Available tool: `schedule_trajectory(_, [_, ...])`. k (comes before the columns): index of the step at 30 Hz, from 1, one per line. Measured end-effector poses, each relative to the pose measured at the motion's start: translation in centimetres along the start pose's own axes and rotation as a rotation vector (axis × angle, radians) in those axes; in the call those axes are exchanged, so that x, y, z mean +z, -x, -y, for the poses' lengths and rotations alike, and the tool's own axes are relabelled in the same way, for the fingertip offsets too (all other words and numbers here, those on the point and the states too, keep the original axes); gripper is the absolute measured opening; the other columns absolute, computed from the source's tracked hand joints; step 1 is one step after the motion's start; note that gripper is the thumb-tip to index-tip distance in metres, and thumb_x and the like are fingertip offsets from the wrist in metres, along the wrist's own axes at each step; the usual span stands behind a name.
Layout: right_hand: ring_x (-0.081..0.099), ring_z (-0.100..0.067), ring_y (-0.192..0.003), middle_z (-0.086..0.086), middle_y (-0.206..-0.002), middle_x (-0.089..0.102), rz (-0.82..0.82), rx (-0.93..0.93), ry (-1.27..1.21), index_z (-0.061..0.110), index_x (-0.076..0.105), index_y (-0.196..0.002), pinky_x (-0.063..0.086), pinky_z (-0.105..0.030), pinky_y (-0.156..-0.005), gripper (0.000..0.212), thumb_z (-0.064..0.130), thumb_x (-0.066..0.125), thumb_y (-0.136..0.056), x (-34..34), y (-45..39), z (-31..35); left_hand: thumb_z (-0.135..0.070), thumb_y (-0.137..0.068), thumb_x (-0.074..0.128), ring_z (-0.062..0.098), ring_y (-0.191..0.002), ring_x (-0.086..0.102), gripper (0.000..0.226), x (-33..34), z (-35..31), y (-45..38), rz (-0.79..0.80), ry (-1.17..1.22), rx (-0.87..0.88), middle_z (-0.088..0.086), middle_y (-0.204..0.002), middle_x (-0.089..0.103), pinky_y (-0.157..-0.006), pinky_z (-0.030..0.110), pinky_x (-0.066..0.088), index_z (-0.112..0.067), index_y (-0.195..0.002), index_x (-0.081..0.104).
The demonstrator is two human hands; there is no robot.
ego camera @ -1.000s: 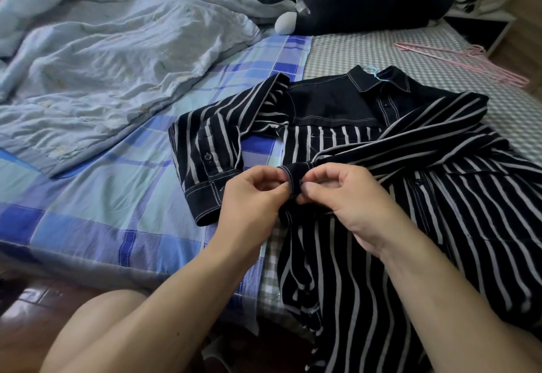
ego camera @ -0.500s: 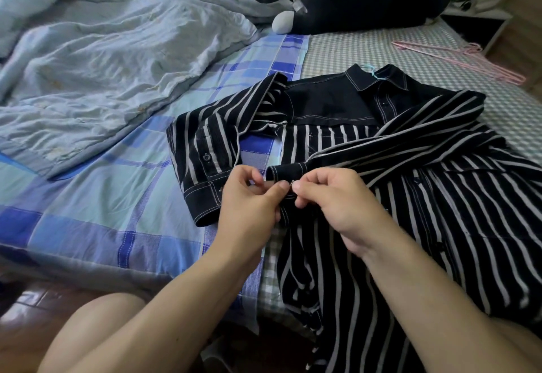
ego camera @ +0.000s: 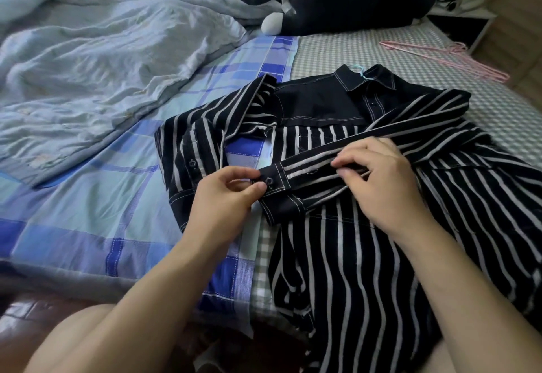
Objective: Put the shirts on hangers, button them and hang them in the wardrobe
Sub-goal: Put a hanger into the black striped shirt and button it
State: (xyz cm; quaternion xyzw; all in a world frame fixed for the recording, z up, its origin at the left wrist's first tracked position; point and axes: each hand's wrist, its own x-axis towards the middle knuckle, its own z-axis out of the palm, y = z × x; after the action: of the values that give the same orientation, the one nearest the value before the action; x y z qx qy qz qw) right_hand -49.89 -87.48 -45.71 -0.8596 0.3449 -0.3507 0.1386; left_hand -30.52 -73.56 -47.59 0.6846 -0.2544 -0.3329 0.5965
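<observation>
Hands both pinching: left hand point(ego camera: 223, 193) at cuff point(ego camera: 274, 180), right hand point(ego camera: 378, 179) on sleeve point(ego camera: 316, 167) mid-frame; shirt point(ego camera: 366, 270) looks limp, light, so I'd grip the stiffer stitched edges.

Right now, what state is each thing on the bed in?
Striped shirt: flat on the bed, front placket open.
Cuff: buttoned.
Left hand: pinching the cuff end.
Right hand: fingers curled on the sleeve.
Pink hangers: lying unused.
Quilt: rumpled.
</observation>
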Motion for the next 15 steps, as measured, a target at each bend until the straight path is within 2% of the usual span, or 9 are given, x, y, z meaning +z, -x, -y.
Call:
schedule_trajectory(3, [0.05,-0.012,-0.114,0.01,-0.108,0.064,0.098,-0.102,0.017,0.02,0.077,-0.102,0.029,-0.012,-0.106,0.024,0.015,0.083,-0.078,1.4,0.0,0.1,0.001,-0.088,0.073,0.006,-0.044,0.043,0.018,-0.1,-0.5,-0.3,0.078,0.197,-0.154,0.001,-0.071,0.066,-0.042,0.015,0.037,-0.009,-0.102,0.072])
schedule_trajectory(6, [0.047,-0.012,-0.12,0.011,-0.114,0.062,0.185,-0.138,0.046,0.022,0.074,-0.109,0.038,-0.034,-0.111,0.034,0.02,0.085,-0.077,2.7,-0.4,0.0,0.003,-0.088,0.07,0.007,-0.044,0.038,0.019,-0.5,-0.5,-0.7,0.145,0.257,-0.233,0.0,-0.07,0.064,-0.042,0.016,0.036,-0.007,-0.104,0.07])
schedule_trajectory(8, [0.049,-0.01,-0.117,0.014,-0.11,0.062,0.181,-0.132,0.03,0.023,0.074,-0.106,0.042,-0.04,-0.108,0.028,0.018,0.082,-0.079,3.1,-0.6,-0.2,0.003,-0.089,0.07,0.008,-0.045,0.037,0.019,-0.6,-0.4,-0.7,0.158,0.249,-0.249,0.0,-0.07,0.063,-0.042,0.016,0.036,-0.007,-0.105,0.07])
schedule_trajectory(10, [0.052,-0.009,-0.111,0.014,-0.104,0.063,0.162,-0.135,0.012,0.022,0.075,-0.102,0.045,-0.036,-0.104,0.019,0.017,0.078,-0.084,3.3,-0.7,-0.3,0.005,-0.089,0.069,0.008,-0.046,0.037,0.02,-0.6,-0.4,-0.6,0.161,0.243,-0.249,0.001,-0.072,0.062,-0.043,0.016,0.035,-0.006,-0.106,0.069])
schedule_trajectory(13, [0.055,-0.008,-0.104,0.014,-0.097,0.065,0.133,-0.111,-0.041,0.023,0.077,-0.096,0.042,-0.02,-0.097,0.009,0.018,0.072,-0.09,3.3,-0.8,-0.3,0.006,-0.088,0.07,0.01,-0.047,0.038,0.023,-0.6,-0.7,-0.4,0.15,0.219,-0.209,0.004,-0.075,0.064,-0.046,0.019,0.034,-0.007,-0.108,0.069])
schedule_trajectory(14, [0.055,-0.008,-0.103,0.014,-0.096,0.066,0.129,-0.096,-0.054,0.023,0.078,-0.095,0.04,-0.016,-0.096,0.009,0.017,0.072,-0.091,3.2,-0.8,-0.4,0.004,-0.088,0.072,0.01,-0.047,0.041,0.023,-0.6,-0.7,-0.3,0.125,0.159,-0.159,0.003,-0.076,0.065,-0.046,0.02,0.036,-0.009,-0.107,0.069])
schedule_trajectory(15, [0.055,-0.008,-0.102,0.013,-0.095,0.066,0.133,-0.081,-0.062,0.022,0.078,-0.094,0.039,-0.014,-0.094,0.009,0.016,0.071,-0.092,3.2,-0.8,-0.4,-0.001,-0.088,0.074,0.01,-0.05,0.047,0.023,-0.6,-0.6,0.0,0.066,0.002,-0.057,0.001,-0.078,0.066,-0.049,0.023,0.039,-0.013,-0.107,0.069])
